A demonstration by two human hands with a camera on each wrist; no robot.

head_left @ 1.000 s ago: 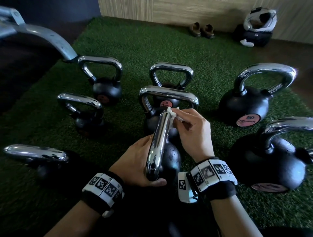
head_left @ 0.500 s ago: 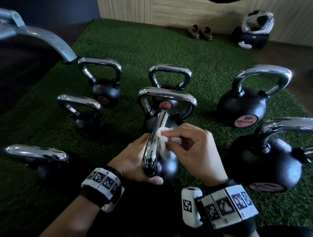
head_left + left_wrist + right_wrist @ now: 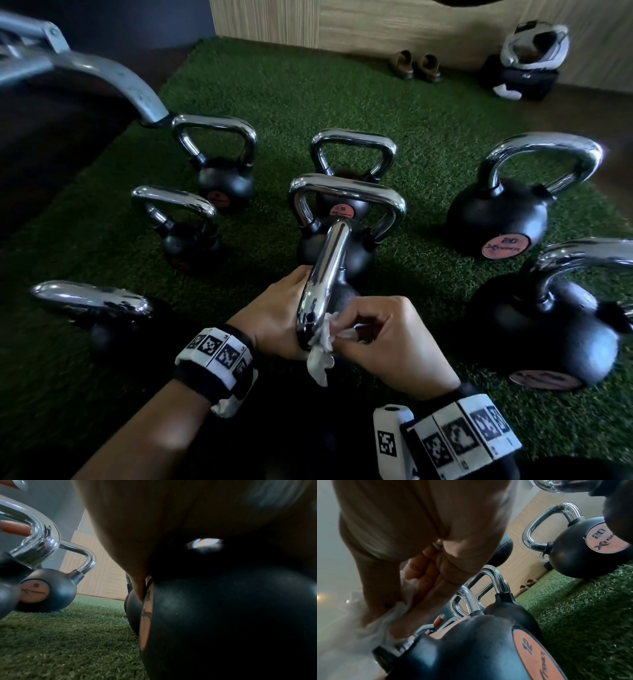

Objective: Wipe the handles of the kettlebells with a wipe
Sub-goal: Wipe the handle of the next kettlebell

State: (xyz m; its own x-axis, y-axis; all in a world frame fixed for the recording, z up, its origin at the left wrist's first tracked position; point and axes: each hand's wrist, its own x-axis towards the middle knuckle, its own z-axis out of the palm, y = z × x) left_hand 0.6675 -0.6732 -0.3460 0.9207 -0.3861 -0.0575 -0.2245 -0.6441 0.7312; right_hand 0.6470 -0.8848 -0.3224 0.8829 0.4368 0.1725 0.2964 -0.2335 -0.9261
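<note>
The nearest kettlebell (image 3: 342, 296) is black with a chrome handle (image 3: 325, 274) that runs toward me. My left hand (image 3: 277, 318) grips the kettlebell from the left, under the handle, and its palm fills the left wrist view above the black ball (image 3: 231, 622). My right hand (image 3: 387, 339) pinches a crumpled white wipe (image 3: 320, 349) against the near end of the handle. The right wrist view shows the wipe (image 3: 388, 618) bunched between my fingers above the black body marked 12 (image 3: 471, 649).
Several more chrome-handled kettlebells stand on the green turf (image 3: 308, 96), among them a large one (image 3: 496, 212) at right and one (image 3: 346, 192) just behind. A grey machine arm (image 3: 102, 78) reaches in from upper left. Shoes (image 3: 418, 66) and a bag (image 3: 527, 61) lie by the wooden wall.
My right hand slid the wipe down the handle from its far end to its near end. The left hand stayed on the kettlebell.
</note>
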